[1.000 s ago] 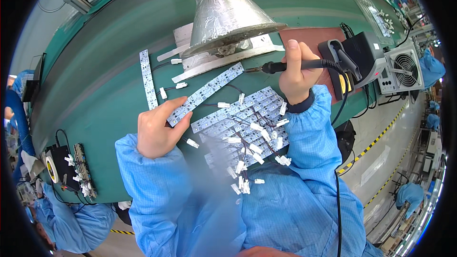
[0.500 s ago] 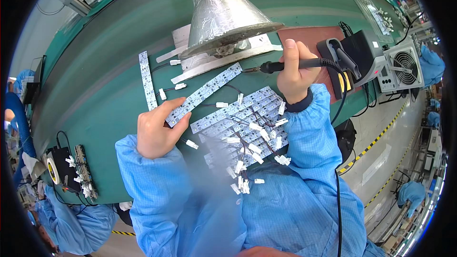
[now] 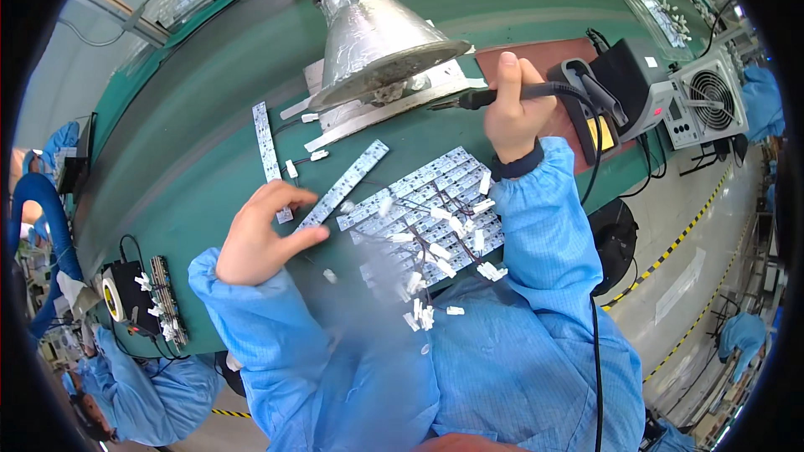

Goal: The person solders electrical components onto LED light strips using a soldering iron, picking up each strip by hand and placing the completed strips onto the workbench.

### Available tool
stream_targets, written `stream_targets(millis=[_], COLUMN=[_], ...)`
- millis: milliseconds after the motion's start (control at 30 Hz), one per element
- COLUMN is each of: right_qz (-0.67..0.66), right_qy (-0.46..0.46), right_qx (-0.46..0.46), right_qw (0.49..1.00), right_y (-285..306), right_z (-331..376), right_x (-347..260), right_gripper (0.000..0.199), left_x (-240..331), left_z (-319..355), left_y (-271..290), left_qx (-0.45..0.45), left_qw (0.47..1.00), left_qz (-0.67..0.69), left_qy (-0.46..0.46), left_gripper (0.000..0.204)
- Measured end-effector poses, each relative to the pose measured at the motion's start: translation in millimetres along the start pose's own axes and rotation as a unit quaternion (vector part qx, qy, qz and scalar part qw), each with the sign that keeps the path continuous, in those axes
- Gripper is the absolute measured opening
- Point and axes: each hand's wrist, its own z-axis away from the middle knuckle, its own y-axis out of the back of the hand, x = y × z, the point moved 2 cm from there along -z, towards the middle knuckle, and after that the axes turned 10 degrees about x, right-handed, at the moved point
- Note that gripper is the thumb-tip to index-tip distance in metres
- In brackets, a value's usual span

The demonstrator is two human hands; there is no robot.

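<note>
— How many light strips does the worker have out?

— One long strip [image 3: 345, 182] lies by itself on the green bench [image 3: 193, 142], under the fingertips of the left hand [image 3: 260, 234]. A second single strip [image 3: 266, 144] lies further left, well apart from both hands. Beside the first sits a stack of strips [image 3: 427, 218], too overlapped to count, with many small white connectors [image 3: 440, 251] and thin wires strewn over it.

— Which way does the held strip run?

— Its long axis goes diagonally, from the left hand at its near end up and to the right, towards the metal fume hood [image 3: 377, 42]. The left hand's fingers press flat on that near end rather than closing round it.

— And the other hand?

— The right hand [image 3: 512, 113] is clenched round one soldering iron [image 3: 494, 98], whose handle lies nearly level, its tip pointing left under the hood's rim. Its cable runs right to one soldering station [image 3: 628, 84]. One grey fan unit [image 3: 712, 96] stands just beyond that.
</note>
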Motion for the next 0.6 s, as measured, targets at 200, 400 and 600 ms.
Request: stream_targets(millis=[200, 400, 600], right_qz=[-0.017, -0.006, -0.012], right_qy=[-0.020, -0.007, -0.011], right_qx=[0.002, -0.003, -0.014], right_qw=[1.000, 1.000, 1.000], right_y=[5.7, 5.8, 3.9], right_z=[-3.8, -3.8, -4.2], right_x=[6.0, 7.2, 3.2], right_gripper=[0.043, 0.044, 0.045], left_x=[24.6, 12.1, -12.9], left_z=[-49.7, -72.4, -70.0], left_y=[-67.9, -70.9, -70.3], left_qx=[0.128, 0.024, -0.043], left_qw=[0.974, 0.995, 0.947], left_qz=[-0.180, -0.056, 0.277], left_qy=[-0.053, 0.081, 0.158], left_gripper=[0.039, 0.036, 0.023])
